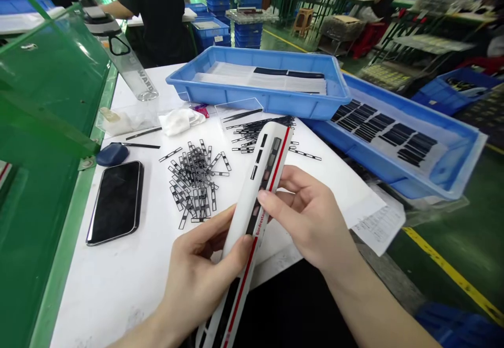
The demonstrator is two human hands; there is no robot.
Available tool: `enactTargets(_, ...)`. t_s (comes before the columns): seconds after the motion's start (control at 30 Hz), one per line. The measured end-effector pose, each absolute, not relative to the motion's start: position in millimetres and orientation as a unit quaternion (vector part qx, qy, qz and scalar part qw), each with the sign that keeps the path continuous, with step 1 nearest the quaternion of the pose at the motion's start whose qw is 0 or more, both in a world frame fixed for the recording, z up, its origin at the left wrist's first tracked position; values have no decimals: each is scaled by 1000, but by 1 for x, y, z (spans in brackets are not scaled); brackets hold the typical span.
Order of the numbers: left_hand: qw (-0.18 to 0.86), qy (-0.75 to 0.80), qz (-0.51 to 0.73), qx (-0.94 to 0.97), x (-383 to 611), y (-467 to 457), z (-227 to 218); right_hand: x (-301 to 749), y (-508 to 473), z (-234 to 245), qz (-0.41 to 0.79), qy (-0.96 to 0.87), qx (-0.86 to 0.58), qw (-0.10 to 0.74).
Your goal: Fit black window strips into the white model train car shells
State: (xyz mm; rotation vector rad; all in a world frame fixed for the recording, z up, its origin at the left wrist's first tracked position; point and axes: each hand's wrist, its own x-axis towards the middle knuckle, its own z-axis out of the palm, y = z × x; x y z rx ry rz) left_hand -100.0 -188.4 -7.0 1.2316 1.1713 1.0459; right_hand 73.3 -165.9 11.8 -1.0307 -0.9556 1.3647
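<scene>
Both my hands hold a long white model train carriage shell [258,206] with a red stripe, dark window panels and the printed word "Bordrestaurant". My left hand [205,269] wraps its lower part, and my right hand [305,217] grips it from the right side. Its far end points up the white work table [98,295]. Just behind my left hand lies a heap of small black window strips [195,182]. A second heap of black strips [255,134] lies beyond the shell's far end, partly hidden by it.
A blue tray of sheets [258,83] and a blue tray of black strips [397,138] stand beyond the heaps. Left of them are a phone [116,203], tweezers [137,145], a white cloth [179,121] and a bottle [129,59]. A green panel [47,85] rises at the left; a co-worker [153,12] stands behind.
</scene>
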Motion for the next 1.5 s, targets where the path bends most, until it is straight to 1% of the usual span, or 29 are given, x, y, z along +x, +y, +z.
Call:
enactTargets(0.17,540,511,453,492,-95,-191,-3,73,-161,13,564,-416,-426,572)
enactTargets(0.37,526,491,470,512,-96,-193,-4,81,-164,21,610,-435,-379,544)
enactTargets(0.6,543,472,481,500,-96,-195,-7,81,-167,20,610,-445,-378,536)
enactTargets(0.83,508,472,458,556,-103,-193,-13,77,-171,21,601,-449,-391,533)
enactTargets(0.97,524,451,482,539,-102,-194,-14,78,-171,20,599,-454,-392,530)
enactTargets(1.07,528,434,472,557,-103,-195,-15,78,-171,18,595,-451,-397,533)
enactTargets(1.2,504,429,468,585,-105,-196,-19,78,-172,19,605,-442,-388,537)
enactTargets(1.3,509,424,464,588,-106,-196,-21,80,-170,20,614,-441,-387,528)
enactTargets(1.5,438,436,469,631,-108,-198,-25,89,-160,16,548,-452,-411,572)
